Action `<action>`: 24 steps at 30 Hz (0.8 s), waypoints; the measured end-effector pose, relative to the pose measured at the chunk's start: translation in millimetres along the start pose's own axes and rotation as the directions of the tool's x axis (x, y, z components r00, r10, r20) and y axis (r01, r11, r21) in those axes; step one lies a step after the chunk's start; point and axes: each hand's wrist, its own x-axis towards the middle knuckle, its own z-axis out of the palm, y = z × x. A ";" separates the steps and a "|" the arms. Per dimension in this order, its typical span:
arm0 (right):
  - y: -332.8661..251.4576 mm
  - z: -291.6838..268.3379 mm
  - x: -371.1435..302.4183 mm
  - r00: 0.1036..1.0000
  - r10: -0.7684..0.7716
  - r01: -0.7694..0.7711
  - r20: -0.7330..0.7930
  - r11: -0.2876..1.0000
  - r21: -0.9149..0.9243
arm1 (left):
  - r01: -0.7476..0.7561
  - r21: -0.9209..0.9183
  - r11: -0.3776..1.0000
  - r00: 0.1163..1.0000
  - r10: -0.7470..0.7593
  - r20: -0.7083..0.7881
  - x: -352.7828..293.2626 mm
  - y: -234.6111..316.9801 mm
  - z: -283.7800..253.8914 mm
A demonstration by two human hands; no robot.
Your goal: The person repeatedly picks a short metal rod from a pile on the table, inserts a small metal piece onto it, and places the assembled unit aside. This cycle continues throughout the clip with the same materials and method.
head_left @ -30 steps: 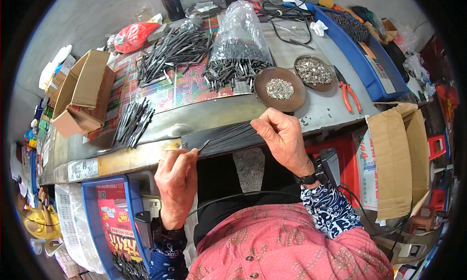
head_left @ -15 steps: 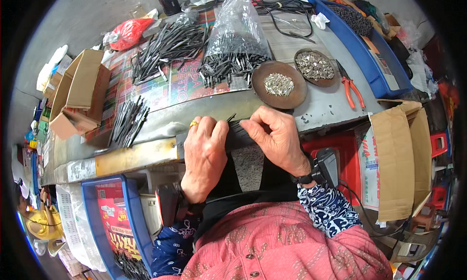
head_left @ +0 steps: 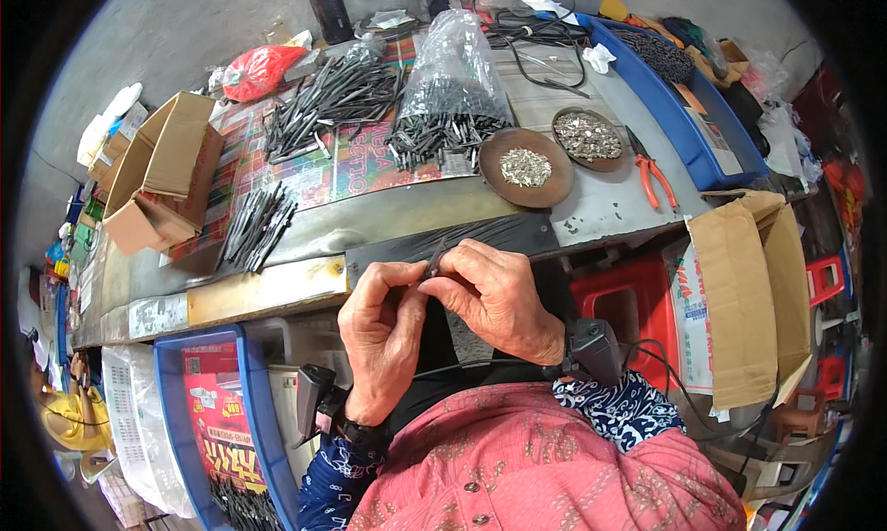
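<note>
A dark strip [head_left: 435,256] is held near the centre of the frame, pinched at the fingertips of the left hand [head_left: 383,314] and the right hand [head_left: 494,295]. The hands are brought together around it, the other fingers curled; how much of the strip is covered by them cannot be told. Behind it, the front edge of the table [head_left: 601,208] is covered by a black plate [head_left: 517,231]; whether the plate is touched by the strip cannot be told.

Left of centre, a small bundle [head_left: 257,226] of dark strips is laid out, and at upper left a larger heap [head_left: 333,102] is spread. Beside the heap, short black pieces [head_left: 448,136] are partly covered by a clear bag [head_left: 457,55]. Right of these, silvery bits [head_left: 525,167] are held in a bowl [head_left: 554,185] and greyish ones [head_left: 588,134] in a dish [head_left: 602,164], near red-handled pliers [head_left: 654,178]. At upper right, a blue tray [head_left: 730,177] is placed; at lower left, a blue crate [head_left: 254,383] is seen.
</note>
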 end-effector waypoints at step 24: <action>-9.5 -4.7 1.5 0.992 -0.127 0.128 0.017 0.988 -0.087 | -0.250 0.268 0.930 0.955 0.283 -0.090 1.6 7.6 -20.0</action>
